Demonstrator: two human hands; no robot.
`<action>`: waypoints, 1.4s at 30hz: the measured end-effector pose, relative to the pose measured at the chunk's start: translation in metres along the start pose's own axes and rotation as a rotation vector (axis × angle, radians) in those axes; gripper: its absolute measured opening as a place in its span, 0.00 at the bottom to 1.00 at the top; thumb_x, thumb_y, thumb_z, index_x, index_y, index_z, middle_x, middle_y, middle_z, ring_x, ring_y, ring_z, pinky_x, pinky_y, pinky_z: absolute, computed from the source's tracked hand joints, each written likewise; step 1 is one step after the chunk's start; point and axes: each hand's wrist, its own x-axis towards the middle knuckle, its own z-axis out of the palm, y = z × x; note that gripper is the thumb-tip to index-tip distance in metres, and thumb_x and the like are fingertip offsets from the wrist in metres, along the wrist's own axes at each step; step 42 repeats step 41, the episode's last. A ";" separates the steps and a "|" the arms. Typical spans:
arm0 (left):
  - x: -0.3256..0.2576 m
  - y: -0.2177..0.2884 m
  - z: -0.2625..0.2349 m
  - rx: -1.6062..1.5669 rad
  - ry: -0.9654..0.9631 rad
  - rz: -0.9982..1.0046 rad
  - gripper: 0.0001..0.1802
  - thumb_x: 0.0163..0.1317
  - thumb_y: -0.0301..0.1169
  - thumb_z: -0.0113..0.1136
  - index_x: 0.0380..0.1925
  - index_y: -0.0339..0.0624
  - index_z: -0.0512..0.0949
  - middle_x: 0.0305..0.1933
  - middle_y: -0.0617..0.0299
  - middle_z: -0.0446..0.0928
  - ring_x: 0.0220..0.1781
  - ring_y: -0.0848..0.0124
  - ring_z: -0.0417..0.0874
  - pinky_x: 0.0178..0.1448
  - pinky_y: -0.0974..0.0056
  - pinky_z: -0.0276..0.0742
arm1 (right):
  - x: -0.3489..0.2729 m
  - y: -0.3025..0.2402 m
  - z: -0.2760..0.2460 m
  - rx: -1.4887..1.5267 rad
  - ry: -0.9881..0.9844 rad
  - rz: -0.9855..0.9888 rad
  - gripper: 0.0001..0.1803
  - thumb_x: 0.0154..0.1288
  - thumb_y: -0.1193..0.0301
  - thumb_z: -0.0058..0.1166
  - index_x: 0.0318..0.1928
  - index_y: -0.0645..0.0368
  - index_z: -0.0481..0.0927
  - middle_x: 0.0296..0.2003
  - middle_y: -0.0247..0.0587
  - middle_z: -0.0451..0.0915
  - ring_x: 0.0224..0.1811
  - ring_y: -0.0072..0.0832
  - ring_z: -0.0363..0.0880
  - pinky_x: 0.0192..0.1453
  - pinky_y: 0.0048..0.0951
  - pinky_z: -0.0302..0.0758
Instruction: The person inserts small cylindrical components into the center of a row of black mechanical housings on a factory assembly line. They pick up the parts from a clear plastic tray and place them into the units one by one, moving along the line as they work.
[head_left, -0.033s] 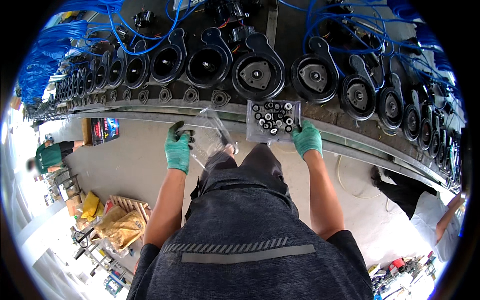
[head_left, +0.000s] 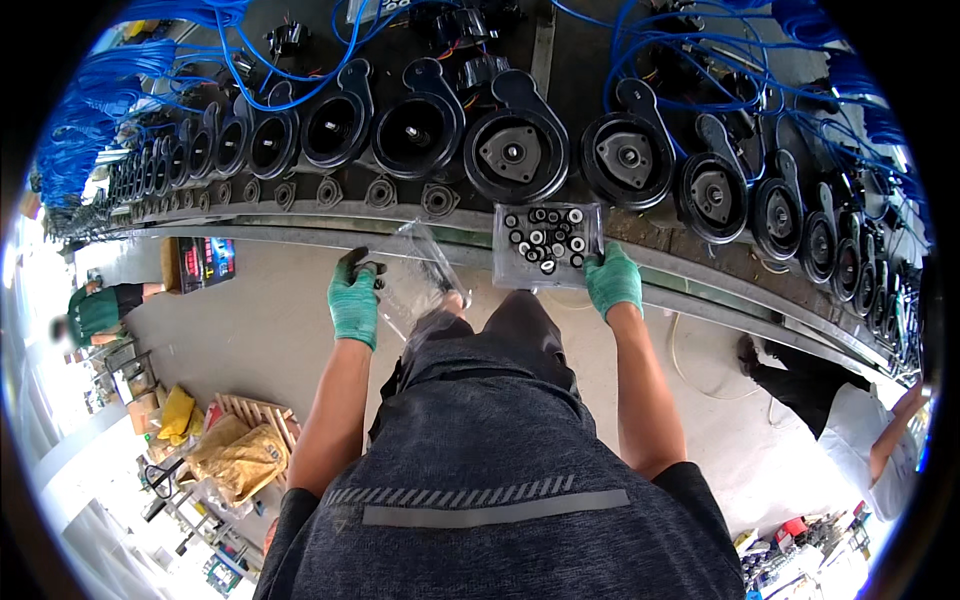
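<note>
In a green glove with dark fingertips, my left hand [head_left: 354,297] is closed on the edge of a clear plastic cover [head_left: 412,285], which hangs tilted in front of the bench edge. My right hand [head_left: 614,281], gloved the same way, grips the right side of a clear plastic box [head_left: 508,271] at the bench edge. Several small black and white rings [head_left: 546,240] lie loose inside it. Just beyond the box stands a round black housing [head_left: 516,150] with a grey metal plate fitted in it. A similar housing [head_left: 628,155] stands to its right.
More black housings [head_left: 418,125] line the bench, several with a bare shaft showing. Grey metal plates [head_left: 439,199] lie along the near edge. Blue cables [head_left: 690,35] loop over the back. Other people [head_left: 862,430] are at right and far left [head_left: 95,315]. Sacks [head_left: 240,460] lie behind left.
Almost nothing differs. The clear cover in my left hand has shifted and tilted slightly; my right hand keeps its grip on the box.
</note>
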 end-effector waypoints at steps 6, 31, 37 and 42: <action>0.028 -0.035 0.036 -0.132 0.026 -0.010 0.10 0.70 0.25 0.60 0.48 0.38 0.84 0.37 0.66 0.84 0.37 0.77 0.79 0.46 0.70 0.74 | -0.015 0.031 0.005 0.991 0.023 0.273 0.16 0.70 0.80 0.50 0.57 0.57 0.75 0.42 0.36 0.83 0.38 0.26 0.82 0.42 0.30 0.82; -0.018 -0.059 0.136 0.251 -0.706 0.077 0.21 0.69 0.24 0.56 0.62 0.34 0.74 0.53 0.49 0.83 0.54 0.57 0.84 0.60 0.60 0.77 | -0.033 0.011 0.002 0.986 -0.044 0.063 0.32 0.65 0.87 0.47 0.70 0.59 0.69 0.49 0.36 0.83 0.41 0.22 0.80 0.43 0.26 0.81; -0.011 -0.089 0.130 0.211 -0.608 0.263 0.26 0.75 0.30 0.56 0.70 0.38 0.68 0.62 0.60 0.77 0.56 0.74 0.77 0.55 0.65 0.81 | -0.031 -0.012 0.010 0.348 0.168 0.027 0.29 0.69 0.73 0.49 0.68 0.66 0.62 0.37 0.62 0.84 0.36 0.53 0.84 0.43 0.47 0.79; -0.013 -0.092 0.130 0.043 -0.661 0.099 0.32 0.75 0.37 0.59 0.75 0.40 0.62 0.63 0.62 0.75 0.58 0.73 0.76 0.58 0.66 0.80 | -0.019 -0.010 0.025 0.228 0.144 0.088 0.34 0.71 0.68 0.45 0.72 0.69 0.53 0.42 0.69 0.83 0.44 0.61 0.84 0.47 0.53 0.78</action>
